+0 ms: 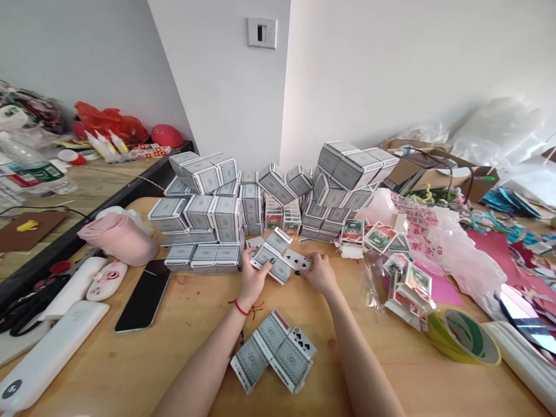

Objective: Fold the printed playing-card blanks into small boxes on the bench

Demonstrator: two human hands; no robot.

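My left hand (252, 280) is closed round a folded block of grey-backed playing cards (273, 256), held just above the wooden table (182, 341). My right hand (320, 272) pinches a face-up spade card (297, 260) at the right side of that block. A red string circles my left wrist. Between my forearms lies another zigzag block of grey-backed cards (274, 352) with a spade card showing at its right end.
A wall of stacked card blocks (217, 214) stands behind my hands. Loose card boxes (377, 236) and plastic wrap lie right, with a yellow tape roll (463, 343). A black phone (145, 294), white cases and a pink cloth roll (119, 237) lie left.
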